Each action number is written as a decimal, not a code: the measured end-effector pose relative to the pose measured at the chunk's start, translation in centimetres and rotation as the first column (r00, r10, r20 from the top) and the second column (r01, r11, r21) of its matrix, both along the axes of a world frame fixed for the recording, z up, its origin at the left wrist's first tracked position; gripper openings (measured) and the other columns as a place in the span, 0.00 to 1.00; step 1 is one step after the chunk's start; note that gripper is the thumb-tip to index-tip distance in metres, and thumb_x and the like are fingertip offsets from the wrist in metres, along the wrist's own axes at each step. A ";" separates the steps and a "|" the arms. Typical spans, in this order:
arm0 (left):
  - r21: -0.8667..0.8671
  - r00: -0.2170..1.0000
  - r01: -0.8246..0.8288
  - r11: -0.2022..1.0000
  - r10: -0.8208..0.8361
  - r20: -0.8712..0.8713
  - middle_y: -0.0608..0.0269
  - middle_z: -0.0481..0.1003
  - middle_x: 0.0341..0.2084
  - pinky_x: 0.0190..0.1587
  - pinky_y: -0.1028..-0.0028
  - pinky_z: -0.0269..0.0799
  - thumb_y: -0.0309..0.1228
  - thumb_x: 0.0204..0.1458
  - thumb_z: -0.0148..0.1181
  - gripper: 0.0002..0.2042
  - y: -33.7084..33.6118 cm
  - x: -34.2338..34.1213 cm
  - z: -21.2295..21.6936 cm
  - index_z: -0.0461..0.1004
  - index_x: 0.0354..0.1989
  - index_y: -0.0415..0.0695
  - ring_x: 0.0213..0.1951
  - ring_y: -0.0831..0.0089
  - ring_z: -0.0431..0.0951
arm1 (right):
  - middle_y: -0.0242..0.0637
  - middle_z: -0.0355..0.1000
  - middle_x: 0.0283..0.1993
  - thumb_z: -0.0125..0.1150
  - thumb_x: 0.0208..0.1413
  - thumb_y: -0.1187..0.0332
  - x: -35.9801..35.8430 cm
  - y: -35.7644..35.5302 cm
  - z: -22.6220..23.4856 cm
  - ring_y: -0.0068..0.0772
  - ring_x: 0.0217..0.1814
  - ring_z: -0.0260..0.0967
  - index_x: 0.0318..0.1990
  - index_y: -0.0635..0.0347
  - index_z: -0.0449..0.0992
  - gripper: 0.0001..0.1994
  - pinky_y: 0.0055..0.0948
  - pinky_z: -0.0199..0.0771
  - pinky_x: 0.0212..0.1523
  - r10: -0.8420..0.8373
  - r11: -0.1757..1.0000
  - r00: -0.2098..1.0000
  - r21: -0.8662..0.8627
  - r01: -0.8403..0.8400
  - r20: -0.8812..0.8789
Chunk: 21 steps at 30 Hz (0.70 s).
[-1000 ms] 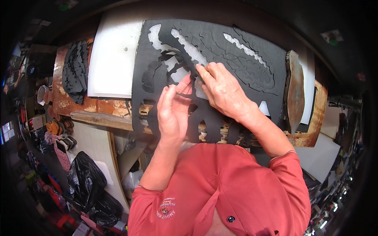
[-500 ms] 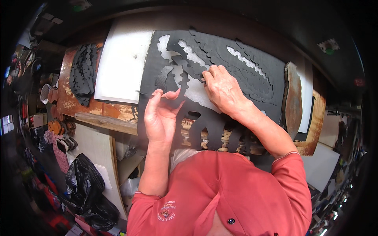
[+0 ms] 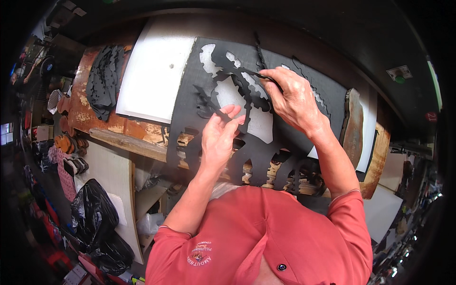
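Rust-brown, worn and flaking, the surface (image 3: 78, 107) spans the upper half of the head view, with a cluttered room around it. At ten o'clock lies a smooth white sheet (image 3: 152, 80), and past it a crumpled heap of black notched pieces (image 3: 104, 80). Nearly at three is a rough-edged, rusty slab (image 3: 352, 118). Toward twelve, a matte black sheet (image 3: 185, 109) lies flat, riddled with curved, scalloped openings, several showing speckled white beneath. At two o'clock, the right hand (image 3: 294, 102) has its fingers clamped on a slim notched strip (image 3: 260, 54) that rises toward twelve; its gripped end is hidden. At the dial's centre, the left hand (image 3: 219, 140) has bent fingers close together beside a toothed black band (image 3: 247, 104); whether they pinch it, I cannot tell. At eight hangs or sits a glossy, wrinkled black plastic bag (image 3: 92, 209). Objects along the dark fisheye rim are blurred, some cut off.
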<state>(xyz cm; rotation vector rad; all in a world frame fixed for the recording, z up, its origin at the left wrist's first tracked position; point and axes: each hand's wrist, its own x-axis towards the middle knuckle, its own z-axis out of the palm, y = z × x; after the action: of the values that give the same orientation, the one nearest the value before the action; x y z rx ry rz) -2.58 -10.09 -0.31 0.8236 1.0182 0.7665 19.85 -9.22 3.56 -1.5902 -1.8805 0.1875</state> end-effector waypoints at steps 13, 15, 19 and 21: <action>0.203 0.988 -0.150 0.968 0.156 -0.016 0.52 0.76 0.57 0.53 0.68 0.81 0.24 0.68 0.59 0.28 0.2 -0.4 -0.3 0.60 0.75 0.34 0.50 0.73 0.78 | 0.52 0.80 0.36 0.68 0.57 0.68 -3.1 3.6 -3.5 0.58 0.42 0.79 0.36 0.65 0.82 0.08 0.50 0.81 0.44 0.141 0.979 0.983 -0.163 -0.121 0.119; 0.603 0.917 -0.062 0.795 0.284 -0.281 0.50 0.75 0.59 0.51 0.69 0.81 0.23 0.66 0.61 0.24 2.1 -1.3 -0.1 0.68 0.70 0.33 0.53 0.67 0.79 | 0.54 0.79 0.34 0.64 0.62 0.68 -3.0 3.8 -3.9 0.63 0.39 0.78 0.37 0.65 0.82 0.08 0.52 0.79 0.42 0.036 0.986 0.996 -0.157 -0.049 -0.084; 0.807 0.777 0.294 0.513 0.363 -0.514 0.43 0.77 0.54 0.57 0.57 0.76 0.24 0.59 0.67 0.17 8.1 -0.4 -1.3 0.80 0.56 0.34 0.51 0.49 0.79 | 0.56 0.78 0.33 0.66 0.66 0.68 -3.0 3.8 -4.7 0.59 0.32 0.78 0.40 0.68 0.83 0.09 0.43 0.75 0.33 -0.085 0.994 0.985 -0.087 0.072 -0.150; 0.810 0.692 0.408 0.422 0.436 -0.576 0.43 0.79 0.49 0.56 0.55 0.75 0.25 0.57 0.69 0.15 10.2 0.3 -2.1 0.81 0.52 0.35 0.48 0.47 0.79 | 0.55 0.78 0.33 0.66 0.66 0.69 -3.0 3.6 -5.1 0.57 0.31 0.77 0.41 0.68 0.84 0.09 0.42 0.74 0.32 -0.091 0.994 0.980 -0.079 0.078 -0.176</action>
<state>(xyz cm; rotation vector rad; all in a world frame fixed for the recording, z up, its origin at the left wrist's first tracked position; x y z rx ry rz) -2.28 0.11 -2.40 2.2925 1.2769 1.0527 16.89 -5.59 -1.50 -1.6404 -1.6816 0.3532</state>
